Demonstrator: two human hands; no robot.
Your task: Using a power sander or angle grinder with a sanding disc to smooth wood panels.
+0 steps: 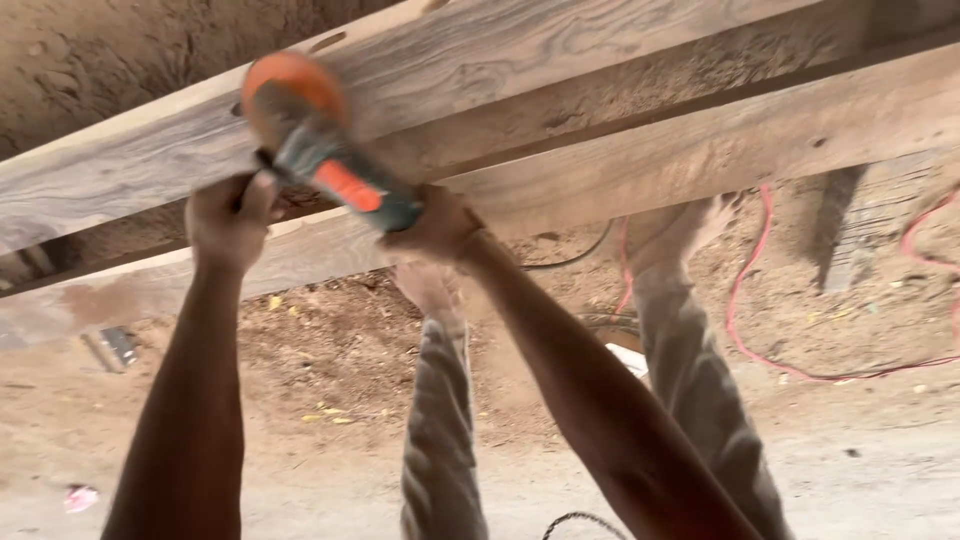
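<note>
An orange and grey power grinder (pixel 310 140) rests on a long wooden plank (pixel 560 60), its round orange head blurred. My left hand (pixel 232 215) is closed around the tool's side handle at its left. My right hand (pixel 435 225) grips the rear of the tool's body. Both arms reach forward over a second plank (pixel 720 150) that runs parallel, just nearer to me. Under the planks my legs in grey trousers (pixel 440 430) and my bare feet stand on sandy ground.
A red cable (pixel 745 320) loops over the dirt ground at the right. A dark cord (pixel 575 520) shows at the bottom edge. Small yellow scraps (pixel 325 412) and a flat grey object (pixel 115 347) lie on the ground at the left.
</note>
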